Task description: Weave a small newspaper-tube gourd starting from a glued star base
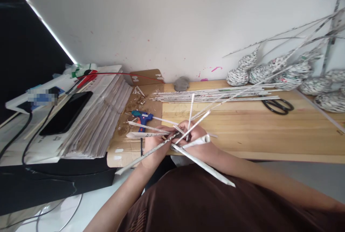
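Note:
Close to my body, both hands meet around a small piece of rolled-paper weaving (176,147), whose paper tubes (212,167) spread out in several directions. My left hand (155,147) is closed on its left side, with tubes crossing over the fingers. From the right, my right hand (198,137) grips the centre of the piece, fingers bent around the tube bases. The hands and tubes hide most of the woven part. Just beyond my left hand lies a blue glue gun (145,117) on a cardboard sheet (115,154).
Thin paper tubes (215,95) lie in a bundle across the wooden board (242,131), near black-handled scissors (279,106). Woven gourd shapes (237,77) stand at the back right, beside a grey round lump (181,83). At left, a paper stack (107,106) bears a phone (67,112).

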{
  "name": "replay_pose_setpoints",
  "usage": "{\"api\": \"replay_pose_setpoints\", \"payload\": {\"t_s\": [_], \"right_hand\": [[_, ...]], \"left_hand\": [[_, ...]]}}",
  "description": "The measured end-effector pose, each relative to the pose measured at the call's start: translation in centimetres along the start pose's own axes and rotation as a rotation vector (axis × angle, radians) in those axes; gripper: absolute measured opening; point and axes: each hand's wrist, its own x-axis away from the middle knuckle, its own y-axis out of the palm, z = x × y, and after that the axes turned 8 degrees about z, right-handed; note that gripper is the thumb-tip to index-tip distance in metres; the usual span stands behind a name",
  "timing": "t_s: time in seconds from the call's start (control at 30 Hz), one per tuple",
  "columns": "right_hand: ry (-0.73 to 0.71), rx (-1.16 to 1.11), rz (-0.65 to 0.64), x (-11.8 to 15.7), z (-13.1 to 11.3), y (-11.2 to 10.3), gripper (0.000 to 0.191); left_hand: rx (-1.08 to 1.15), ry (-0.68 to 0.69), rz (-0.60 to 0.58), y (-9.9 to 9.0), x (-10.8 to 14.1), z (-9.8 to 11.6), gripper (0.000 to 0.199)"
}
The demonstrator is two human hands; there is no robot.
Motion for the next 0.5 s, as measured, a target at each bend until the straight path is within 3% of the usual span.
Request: {"api": "replay_pose_setpoints", "payload": {"t_s": [0.1,0.2,0.5], "right_hand": [[-0.174,0.102,-0.042,0.16,0.24,-0.26,0.018],[-0.261,0.169,-0.038,0.24,0.52,-0.56,0.015],[-0.427,0.212,0.025,0.88,0.88,-1.05,0.022]], "left_hand": [[-0.062,-0.039,0.004,0.03,-0.03,0.21,0.013],[-0.117,-0.061,0.02,0.07,-0.15,0.23,0.009],[-0.163,0.099,-0.045,-0.31,-0.33,0.4,0.002]]}}
